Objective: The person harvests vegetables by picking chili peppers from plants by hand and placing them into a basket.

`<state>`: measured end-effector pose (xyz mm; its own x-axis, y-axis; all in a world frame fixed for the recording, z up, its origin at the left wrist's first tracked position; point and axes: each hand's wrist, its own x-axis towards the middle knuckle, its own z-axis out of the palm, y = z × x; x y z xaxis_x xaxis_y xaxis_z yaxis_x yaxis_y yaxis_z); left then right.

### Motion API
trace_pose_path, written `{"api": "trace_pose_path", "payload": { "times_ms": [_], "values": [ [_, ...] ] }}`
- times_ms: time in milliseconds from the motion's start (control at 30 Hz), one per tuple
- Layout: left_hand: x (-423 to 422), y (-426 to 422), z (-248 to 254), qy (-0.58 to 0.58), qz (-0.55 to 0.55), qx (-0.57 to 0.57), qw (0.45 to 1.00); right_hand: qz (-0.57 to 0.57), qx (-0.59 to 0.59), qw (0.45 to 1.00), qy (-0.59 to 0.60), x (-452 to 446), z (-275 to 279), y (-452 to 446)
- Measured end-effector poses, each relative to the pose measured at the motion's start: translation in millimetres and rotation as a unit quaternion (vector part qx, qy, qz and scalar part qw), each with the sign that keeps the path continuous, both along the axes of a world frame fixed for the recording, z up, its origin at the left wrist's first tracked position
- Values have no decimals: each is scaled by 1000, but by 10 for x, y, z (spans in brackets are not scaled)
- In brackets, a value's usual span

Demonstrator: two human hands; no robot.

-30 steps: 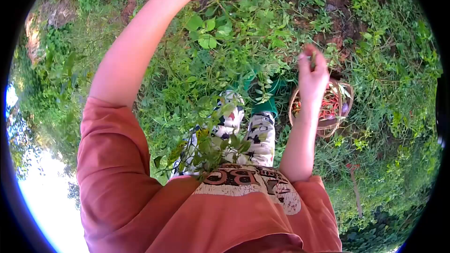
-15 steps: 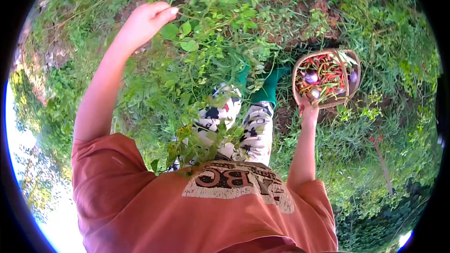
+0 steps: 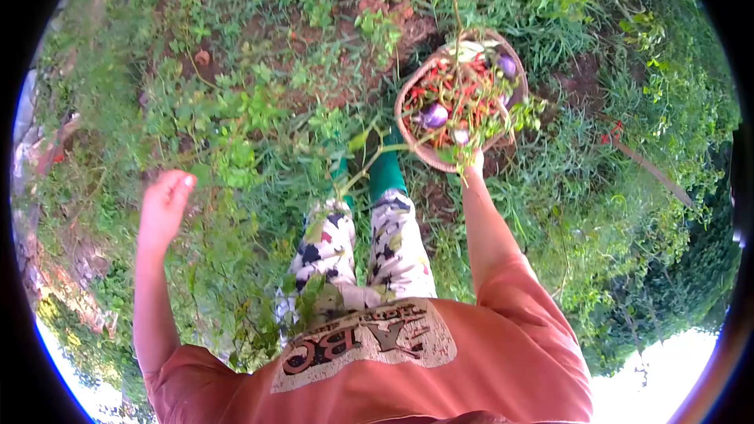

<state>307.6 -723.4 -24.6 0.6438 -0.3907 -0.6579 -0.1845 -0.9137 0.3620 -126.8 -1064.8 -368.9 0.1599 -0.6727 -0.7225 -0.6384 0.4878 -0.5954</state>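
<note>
My right hand grips the near edge of a woven basket, its fingers partly hidden by leaves. Red chili peppers fill much of the basket. A purple eggplant lies among them, and another eggplant sits at the far right side. My left hand is at the left above the greenery, its fingers curled together. Whatever it may be holding is too small to make out. Leafy stems cross in front of the basket and my legs.
Green boots and patterned trousers show below me. Weeds and grass cover the ground around bare soil. A long stick-like object lies at the right. Branches hang close on several sides.
My left hand has left the plant at the upper left and come down nearer my body. The basket, held by my right hand, now appears further left, and the whole view has shifted.
</note>
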Motion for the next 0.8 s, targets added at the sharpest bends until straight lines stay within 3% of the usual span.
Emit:
{"api": "trace_pose_path", "payload": {
  "times_ms": [33,133,167,233,267,300,433,533,567,700,800],
  "values": [
    [-17,-2,-19,0,-6,-4,1000,0,11,1000,8,-5,-76,22],
    [-104,-230,-47,-3,-34,-16,999,-72,54,992,-87,257,377,59],
    [-142,-339,-30,-3,-36,-23,999,-74,34,997,-9,415,594,25],
    [-194,-524,-12,-5,-52,-36,998,-76,91,993,-18,525,879,-130],
    [-218,-561,-41,-3,-65,-56,996,-150,75,983,-79,581,922,-150],
    [-240,-580,-88,-5,-73,-73,995,-107,60,992,-34,587,975,-221],
    [-288,-718,88,23,-91,-71,993,-44,65,996,-38,465,1412,-317],
    [-434,-389,340,7,-84,-48,995,-65,75,990,-97,155,1713,-111],
    [-468,-340,442,5,-84,-56,995,-64,68,994,-48,127,1898,-96],
    [-678,-142,719,-9,-98,-82,992,-78,70,986,-131,-270,2230,1],
    [-629,-168,802,21,-91,-72,993,-55,66,993,-79,-121,2661,-103]
  ]
}}
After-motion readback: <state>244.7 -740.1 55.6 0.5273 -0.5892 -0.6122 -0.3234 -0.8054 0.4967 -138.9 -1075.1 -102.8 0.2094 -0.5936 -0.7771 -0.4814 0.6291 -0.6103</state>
